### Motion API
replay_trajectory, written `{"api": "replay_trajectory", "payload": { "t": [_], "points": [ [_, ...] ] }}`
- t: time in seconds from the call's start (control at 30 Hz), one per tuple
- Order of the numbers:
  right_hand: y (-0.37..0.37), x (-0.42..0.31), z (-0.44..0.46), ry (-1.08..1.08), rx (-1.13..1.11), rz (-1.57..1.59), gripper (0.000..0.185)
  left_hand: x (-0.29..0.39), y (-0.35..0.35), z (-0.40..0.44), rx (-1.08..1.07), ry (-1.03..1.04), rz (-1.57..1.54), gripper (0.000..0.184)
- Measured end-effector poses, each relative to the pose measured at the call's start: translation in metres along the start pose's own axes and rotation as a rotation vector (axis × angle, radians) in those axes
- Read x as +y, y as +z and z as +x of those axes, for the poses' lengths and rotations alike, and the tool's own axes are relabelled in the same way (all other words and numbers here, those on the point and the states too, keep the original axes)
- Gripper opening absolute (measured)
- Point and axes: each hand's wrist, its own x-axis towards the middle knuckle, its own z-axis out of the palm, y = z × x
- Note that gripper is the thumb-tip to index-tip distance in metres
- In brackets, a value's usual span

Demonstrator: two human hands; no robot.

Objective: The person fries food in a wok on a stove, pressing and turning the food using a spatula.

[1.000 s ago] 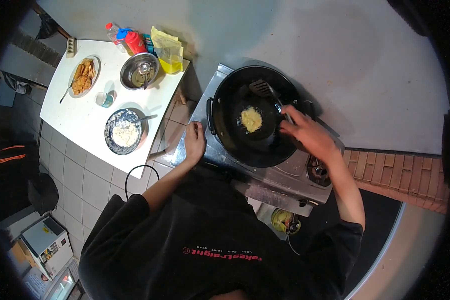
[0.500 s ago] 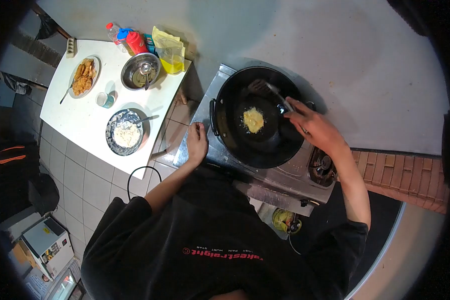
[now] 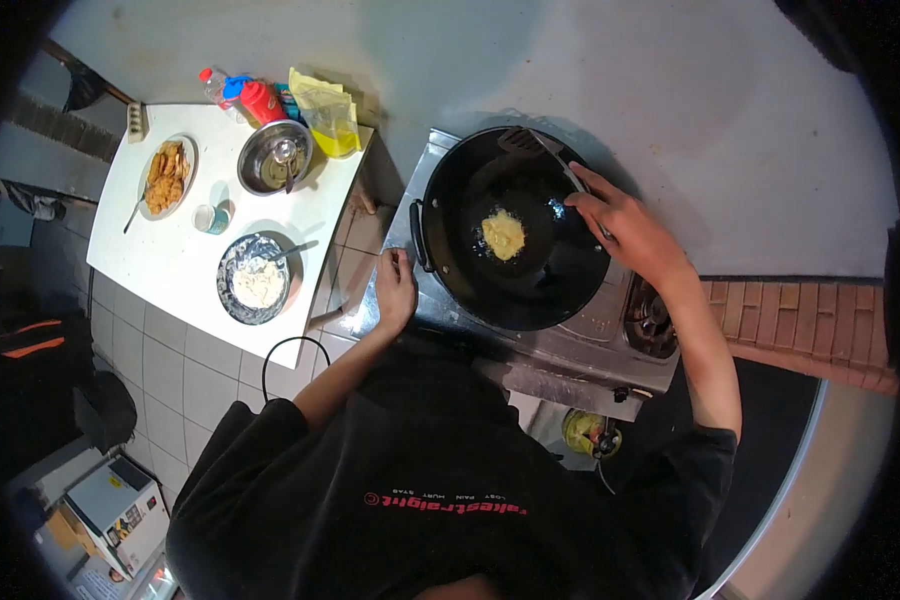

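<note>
My right hand (image 3: 620,225) is closed round the handle of a slotted spatula (image 3: 560,160), over the right side of a black wok (image 3: 460,270). The spatula's head is at the wok's far rim, apart from the food. A yellow piece of frying food (image 3: 503,234), ringed by small bubbles, lies in the oil near the wok's middle. My left hand (image 3: 397,290) is beside the wok's left handle, at the left edge of the steel stove (image 3: 530,352). Its fingers are curled together, and nothing shows in them.
On the white table (image 3: 175,280) at left are a plate of fried food (image 3: 167,180), a steel bowl (image 3: 260,180) with a ladle, a bowl of pale batter (image 3: 255,285), a cup (image 3: 208,219), bottles and a yellow packet (image 3: 327,115). A second burner (image 3: 652,320) is right of the wok.
The spatula's head has moved away from me, up to the wok's far rim. The right hand keeps its grip, and the left hand stays by the stove edge. The view has shifted slightly.
</note>
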Motion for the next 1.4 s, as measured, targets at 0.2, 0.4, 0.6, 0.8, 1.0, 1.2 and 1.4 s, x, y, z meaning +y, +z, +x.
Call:
{"api": "replay_trajectory", "payload": {
  "t": [0.2,0.4,0.6,0.8,1.0,1.2,1.4],
  "points": [
    [0.012,-0.003,-0.012,0.073,-0.104,0.169,0.020,-0.009,0.006,0.001,-0.044,-0.025,0.018,0.029],
    [0.003,-0.005,-0.025,0.346,0.283,0.350,0.015,-0.014,0.005,0.002,-0.089,-0.084,-0.007,0.028],
    [0.021,0.003,-0.048,0.606,0.425,0.580,0.019,-0.016,0.004,0.004,-0.097,-0.024,-0.012,0.028],
    [0.058,-0.002,-0.079,0.599,0.571,1.041,0.022,-0.015,0.004,0.002,-0.067,-0.014,0.011,0.027],
    [0.102,-0.051,-0.094,0.531,0.643,1.067,0.021,-0.018,0.002,0.003,-0.070,0.063,0.043,0.029],
    [0.110,-0.068,-0.095,0.577,0.605,0.756,0.013,-0.011,0.003,0.004,-0.095,-0.011,0.013,0.031],
    [0.096,-0.064,-0.088,0.648,0.857,0.646,0.014,-0.013,0.003,0.004,-0.067,0.044,0.051,0.034]
  ]
}}
